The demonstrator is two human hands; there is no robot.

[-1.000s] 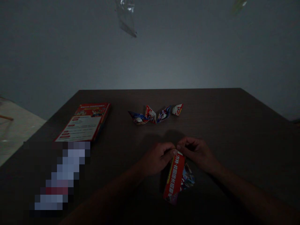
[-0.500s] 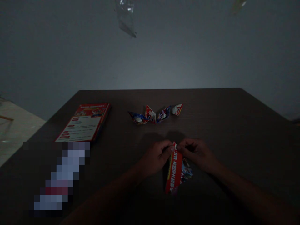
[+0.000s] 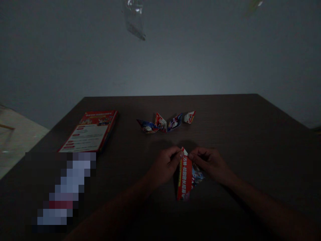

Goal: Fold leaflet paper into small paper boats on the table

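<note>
A folded paper leaflet (image 3: 186, 177), red with white print and a blue picture side, is between my hands near the front of the table. My left hand (image 3: 167, 164) pinches its upper left edge between thumb and fingers. From the right, my right hand (image 3: 209, 162) has its thumb and curled fingers closed at the upper right edge of the same paper. The white tip of the fold sticks up between the two thumbs. Beyond the hands stand several small folded paper pieces, among them a blue one (image 3: 147, 127) and a white-and-red one (image 3: 190, 117).
At the left lies a stack of printed leaflets (image 3: 86, 134) with red headings. A pixelated blurred patch (image 3: 67, 187) covers something long in front of it. The dark wooden table (image 3: 238, 127) ends at a grey wall, where a clear plastic bag (image 3: 134, 20) hangs.
The folded leaflet has risen slightly and shifted a little left in my hands, and more of its white tip shows. The other paper pieces and the stack stay put.
</note>
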